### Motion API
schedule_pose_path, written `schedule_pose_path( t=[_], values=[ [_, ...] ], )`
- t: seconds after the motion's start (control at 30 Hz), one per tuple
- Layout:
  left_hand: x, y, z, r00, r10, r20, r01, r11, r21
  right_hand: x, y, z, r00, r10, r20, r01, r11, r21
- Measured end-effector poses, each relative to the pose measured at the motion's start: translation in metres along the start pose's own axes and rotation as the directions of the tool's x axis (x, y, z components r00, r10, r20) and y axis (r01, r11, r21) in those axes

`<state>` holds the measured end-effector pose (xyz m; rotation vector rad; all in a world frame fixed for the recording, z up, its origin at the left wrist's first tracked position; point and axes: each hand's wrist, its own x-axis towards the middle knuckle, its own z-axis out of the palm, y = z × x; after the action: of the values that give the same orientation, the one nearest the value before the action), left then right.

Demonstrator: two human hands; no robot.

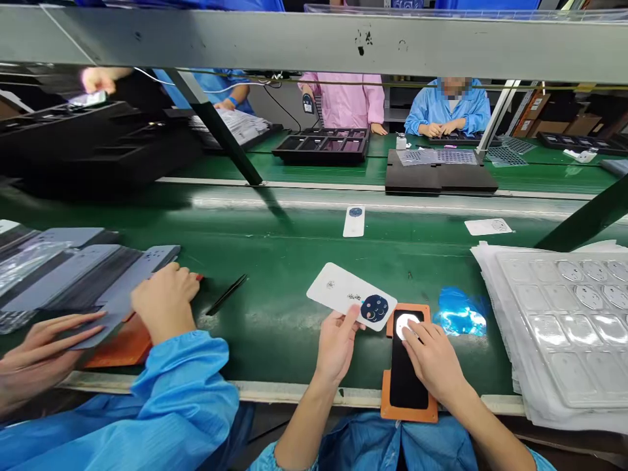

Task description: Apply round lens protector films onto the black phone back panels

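My left hand (338, 347) pinches a white card (338, 288) by its lower edge; a dark round picture is printed at the card's right end. Beside it, my right hand (434, 356) rests with its fingers on a white disc (405, 322), pressed onto the upper end of a black phone-shaped plate (406, 376). That plate lies in an orange holder (409, 413) at the table's front edge. Whether the fingers grip the disc or only press it is hard to tell. Right of the holder lies a crumpled blue film (461, 313).
Black tweezers (226, 294) lie left of my hands. A co-worker's hands (167, 297) handle a grey plate over another orange holder (120, 343). Clear trays (564, 366) with round discs stand at the right. Two white cards (354, 229) lie farther back, under a metal beam (314, 46).
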<state>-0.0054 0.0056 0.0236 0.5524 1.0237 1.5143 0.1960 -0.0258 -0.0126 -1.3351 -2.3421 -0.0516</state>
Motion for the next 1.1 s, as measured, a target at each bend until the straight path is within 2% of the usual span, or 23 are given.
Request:
schedule_pose_path(
  t=[0.13,0.2,0.27,0.33,0.4,0.47,0.53,0.63,0.83,1.1],
  values=[
    [-0.002,0.001,0.007,1.000,0.016,0.016,-0.016,1.000,0.005,0.002,0.008,-0.010,1.000,-0.028,0.010,0.026,0.992,0.120],
    [-0.003,-0.001,0.010,0.999,0.038,0.012,-0.038,0.999,0.033,0.005,0.006,-0.019,0.998,0.002,-0.061,0.012,0.972,0.234],
    [-0.006,-0.007,0.014,0.997,0.077,-0.003,-0.076,0.993,0.087,0.012,-0.001,-0.029,0.983,0.098,-0.152,-0.036,0.930,0.367],
    [-0.011,-0.015,0.019,0.993,0.118,0.014,-0.118,0.984,0.136,0.022,-0.013,-0.036,0.948,0.218,-0.231,-0.095,0.889,0.449],
    [-0.018,-0.022,0.025,0.986,0.154,0.058,-0.161,0.972,0.172,0.035,-0.025,-0.039,0.903,0.298,-0.310,-0.135,0.881,0.454],
    [-0.026,-0.027,0.031,0.977,0.191,0.095,-0.208,0.952,0.226,0.045,-0.033,-0.038,0.857,0.339,-0.389,-0.156,0.889,0.432],
    [-0.033,-0.028,0.035,0.966,0.223,0.128,-0.251,0.925,0.287,0.051,-0.036,-0.037,0.831,0.354,-0.428,-0.151,0.886,0.438],
    [-0.040,-0.027,0.036,0.951,0.250,0.184,-0.297,0.903,0.310,0.052,-0.034,-0.038,0.829,0.361,-0.427,-0.131,0.868,0.479],
    [-0.040,-0.032,0.032,0.934,0.281,0.218,-0.342,0.879,0.331,0.050,-0.032,-0.041,0.837,0.383,-0.391,-0.143,0.843,0.519],
    [-0.042,-0.033,0.035,0.935,0.261,0.239,-0.325,0.900,0.292,0.046,-0.030,-0.033,0.834,0.403,-0.377,-0.145,0.819,0.555]
  ],
)
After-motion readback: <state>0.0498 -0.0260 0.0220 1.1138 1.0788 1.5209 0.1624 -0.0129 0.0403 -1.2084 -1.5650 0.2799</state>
